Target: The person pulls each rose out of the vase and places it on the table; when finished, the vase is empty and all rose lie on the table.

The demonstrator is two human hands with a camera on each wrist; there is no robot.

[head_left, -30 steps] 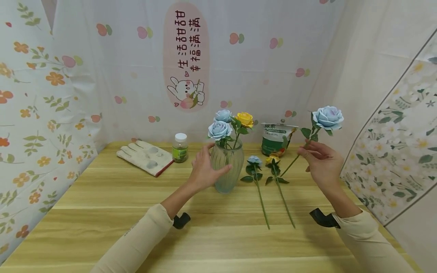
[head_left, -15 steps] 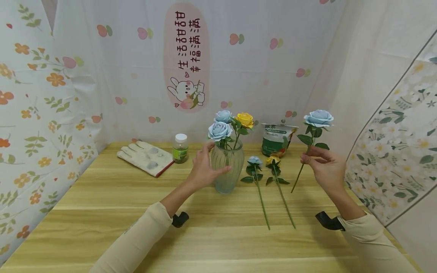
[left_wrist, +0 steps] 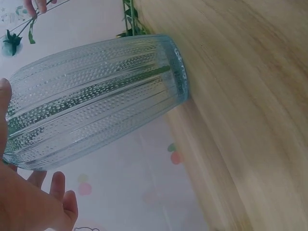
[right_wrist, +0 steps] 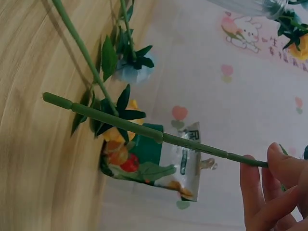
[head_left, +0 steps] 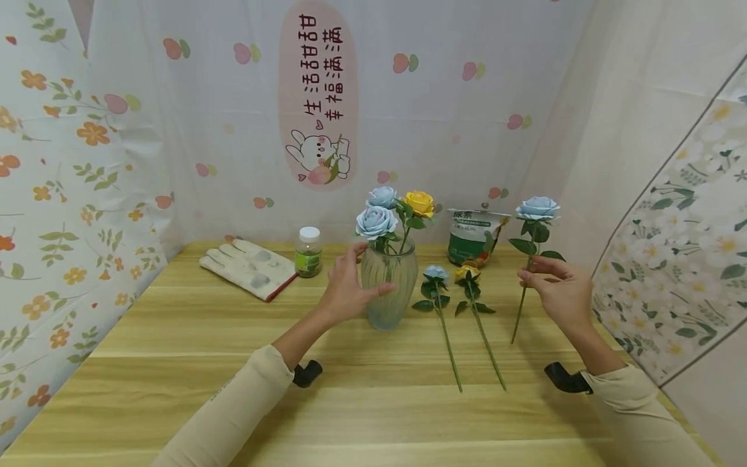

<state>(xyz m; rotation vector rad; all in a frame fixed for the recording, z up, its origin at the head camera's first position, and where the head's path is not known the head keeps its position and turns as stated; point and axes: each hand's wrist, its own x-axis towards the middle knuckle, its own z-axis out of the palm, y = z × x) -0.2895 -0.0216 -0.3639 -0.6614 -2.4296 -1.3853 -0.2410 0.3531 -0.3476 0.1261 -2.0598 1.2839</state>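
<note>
My left hand [head_left: 348,290] grips the ribbed clear glass vase [head_left: 390,292] by its upper side, thumb across the front. Two blue roses [head_left: 376,222] and one yellow rose [head_left: 419,203] stand in the vase, a green stem showing through its glass in the left wrist view. At the right, my right hand [head_left: 563,292] pinches a third blue rose [head_left: 537,209] by its stem [right_wrist: 120,126], upright with the bloom on top and the lower end pointing down. Between the hands, a blue rose [head_left: 436,274] and a yellow rose [head_left: 468,272] lie on the table, stems toward me.
Behind the lying roses stands a green and white pouch [head_left: 474,239] with a clip. A white-capped jar [head_left: 308,253] and a pale work glove [head_left: 248,267] are left of the vase on the wooden table [head_left: 373,415]. Printed curtains [head_left: 233,130] close in the back and sides.
My right hand has brought its blue rose from a slant to nearly upright, the bloom moving left and down and the stem swinging off the lying yellow rose. My left hand stays at the vase.
</note>
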